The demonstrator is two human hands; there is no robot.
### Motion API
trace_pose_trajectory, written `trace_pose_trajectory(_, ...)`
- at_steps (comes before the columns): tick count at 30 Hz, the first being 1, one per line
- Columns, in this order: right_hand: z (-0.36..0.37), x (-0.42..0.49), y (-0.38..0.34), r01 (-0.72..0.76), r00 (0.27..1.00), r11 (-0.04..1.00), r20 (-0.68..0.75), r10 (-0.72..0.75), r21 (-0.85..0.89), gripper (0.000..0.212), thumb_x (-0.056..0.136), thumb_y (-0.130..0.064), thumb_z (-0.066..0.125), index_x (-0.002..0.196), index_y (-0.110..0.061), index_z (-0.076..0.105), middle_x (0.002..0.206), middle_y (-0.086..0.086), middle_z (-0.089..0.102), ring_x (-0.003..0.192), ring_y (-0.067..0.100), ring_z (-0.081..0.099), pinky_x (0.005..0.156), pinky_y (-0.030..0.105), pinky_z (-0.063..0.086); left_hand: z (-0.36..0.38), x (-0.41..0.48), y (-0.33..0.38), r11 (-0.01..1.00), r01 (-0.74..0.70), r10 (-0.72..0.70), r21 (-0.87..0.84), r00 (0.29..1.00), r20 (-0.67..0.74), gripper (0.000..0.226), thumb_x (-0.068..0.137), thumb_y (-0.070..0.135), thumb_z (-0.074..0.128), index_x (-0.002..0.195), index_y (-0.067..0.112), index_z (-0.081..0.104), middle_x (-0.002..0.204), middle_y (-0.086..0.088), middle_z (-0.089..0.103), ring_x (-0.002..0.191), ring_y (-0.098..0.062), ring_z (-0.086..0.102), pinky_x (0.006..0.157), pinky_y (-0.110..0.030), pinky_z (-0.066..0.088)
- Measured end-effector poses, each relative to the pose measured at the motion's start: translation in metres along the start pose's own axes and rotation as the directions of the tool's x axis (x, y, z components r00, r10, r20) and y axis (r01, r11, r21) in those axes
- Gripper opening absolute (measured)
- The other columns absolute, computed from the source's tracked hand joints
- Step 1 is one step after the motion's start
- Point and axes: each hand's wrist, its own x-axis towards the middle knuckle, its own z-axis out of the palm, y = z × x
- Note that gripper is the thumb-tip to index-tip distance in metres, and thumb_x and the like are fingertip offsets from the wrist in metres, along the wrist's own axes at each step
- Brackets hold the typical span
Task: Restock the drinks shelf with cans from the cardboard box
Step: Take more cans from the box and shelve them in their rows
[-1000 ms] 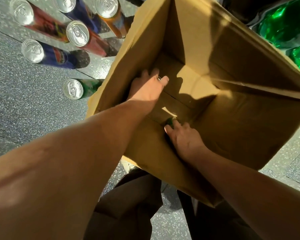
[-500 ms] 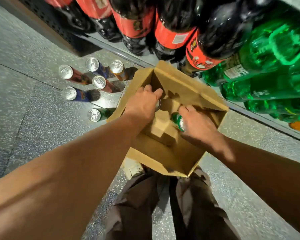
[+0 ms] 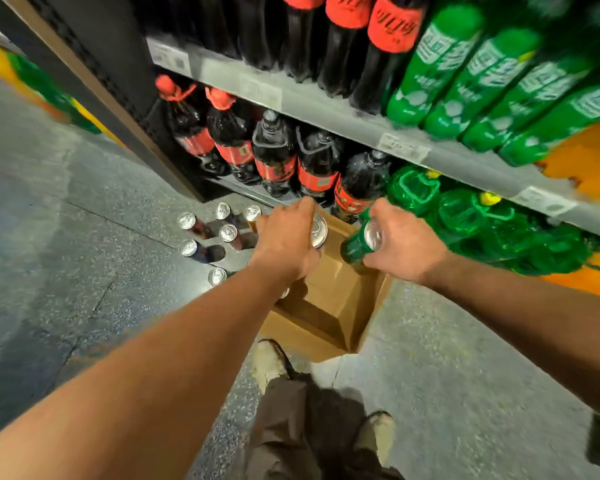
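The open cardboard box (image 3: 329,306) stands on the floor in front of the drinks shelf (image 3: 326,105). My left hand (image 3: 284,242) grips a can (image 3: 318,233) with a silver top and purple side, held above the box. My right hand (image 3: 404,242) grips a green can (image 3: 359,242), also lifted above the box's far edge. Several more cans (image 3: 219,233) stand upright on the floor to the left of the box.
The shelf holds dark bottles with red labels (image 3: 278,161) and green bottles (image 3: 465,216) at floor level, more on the tier above. My shoes (image 3: 269,362) stand just behind the box. Grey speckled floor (image 3: 84,271) spreads to the left.
Both hands have risen out of the box, each with a can. The view has pulled back and up, so the shelf tiers now show.
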Motion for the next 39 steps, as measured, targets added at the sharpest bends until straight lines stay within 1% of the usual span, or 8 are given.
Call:
trace_pose_trajectory(6,-0.067,-0.052,-0.017,0.106,0.986,0.994,-0.13,-0.108,-0.024,0.055,0.06,-0.03,0.076,0.103,-0.021,0.043,0.089,0.004,0.056,0.078,0.029,0.054,0.057,0.033,0.039,-0.056,-0.047,0.032,0.996,0.02,-0.033,-0.092,0.99,-0.139,0.05,0.06,0.022,0.078,0.1,0.025,0.048,0.095,-0.002,0.059,0.09,-0.028,0.056,0.068,-0.033,0.03)
trace_pose_trajectory(11,-0.126,-0.096,-0.036,0.125,0.962,0.985,-0.257,-0.091,0.12,0.06,0.063,-0.03,0.077,0.115,-0.014,0.051,0.1,0.012,0.063,0.081,0.032,0.061,0.07,0.042,0.053,-0.13,-0.087,0.069,0.968,0.067,-0.125,-0.243,0.965,-0.231,0.05,0.055,0.024,0.081,0.096,0.029,0.054,0.087,0.007,0.063,0.085,-0.021,0.055,0.071,-0.032,0.029)
trace_pose_trajectory(16,-0.194,-0.14,-0.061,0.131,0.927,0.956,-0.374,-0.024,0.264,0.067,0.059,-0.033,0.076,0.115,-0.026,0.039,0.078,-0.004,0.056,0.065,0.015,0.053,0.057,0.032,0.041,-0.207,-0.123,0.115,0.945,-0.005,-0.109,-0.327,0.938,-0.33,0.065,0.055,0.031,0.073,0.114,0.029,0.046,0.083,0.006,0.057,0.083,-0.023,0.055,0.078,-0.038,0.043)
trace_pose_trajectory(22,-0.291,-0.194,-0.084,0.207,0.869,0.897,-0.494,0.014,0.389,0.067,0.059,-0.033,0.079,0.11,-0.023,0.037,0.077,-0.004,0.056,0.059,0.009,0.053,0.044,0.023,0.034,-0.292,-0.16,0.171,0.883,-0.081,-0.159,-0.462,0.875,-0.458,0.074,0.056,0.029,0.083,0.118,0.024,0.041,0.094,0.003,0.048,0.09,-0.027,0.054,0.083,-0.042,0.048)
trace_pose_trajectory(29,-0.379,-0.247,-0.115,0.385,0.764,0.742,-0.64,0.077,0.549,0.035,0.054,-0.029,0.082,0.082,-0.019,0.064,0.077,-0.001,0.066,0.063,0.012,0.055,0.052,0.025,0.041,-0.372,-0.188,0.22,0.617,-0.349,-0.14,-0.706,0.834,-0.535,0.052,0.045,0.02,0.081,0.093,0.023,0.062,0.089,0.001,0.066,0.071,-0.013,0.059,0.058,-0.025,0.049)
trace_pose_trajectory(32,-0.408,-0.268,-0.134,0.481,0.735,0.634,-0.673,0.085,0.605,0.042,0.054,-0.024,0.083,0.093,-0.021,0.067,0.085,-0.004,0.069,0.075,0.013,0.062,0.062,0.024,0.045,-0.4,-0.197,0.239,0.456,-0.463,-0.106,-0.76,0.82,-0.563,0.057,0.043,0.017,0.075,0.099,0.019,0.065,0.088,0.0,0.068,0.067,-0.009,0.061,0.057,-0.018,0.05)
trace_pose_trajectory(35,-0.433,-0.285,-0.153,0.559,0.696,0.528,-0.708,0.121,0.64,0.044,0.062,-0.016,0.08,0.101,-0.022,0.062,0.091,0.0,0.068,0.074,0.014,0.063,0.063,0.025,0.048,-0.426,-0.204,0.255,0.314,-0.528,-0.07,-0.789,0.816,-0.574,0.048,0.046,0.013,0.071,0.091,0.025,0.061,0.081,0.0,0.065,0.063,-0.013,0.06,0.057,-0.024,0.05)
trace_pose_trajectory(39,-0.466,-0.304,-0.173,0.642,0.631,0.445,-0.76,0.155,0.624,0.015,0.068,-0.012,0.076,0.078,-0.015,0.065,0.066,-0.005,0.069,0.056,0.008,0.061,0.053,0.021,0.049,-0.461,-0.213,0.27,0.279,-0.601,-0.025,-0.749,0.775,-0.632,0.048,0.05,0.017,0.067,0.096,0.024,0.054,0.083,0.0,0.064,0.059,-0.005,0.061,0.054,-0.019,0.048)
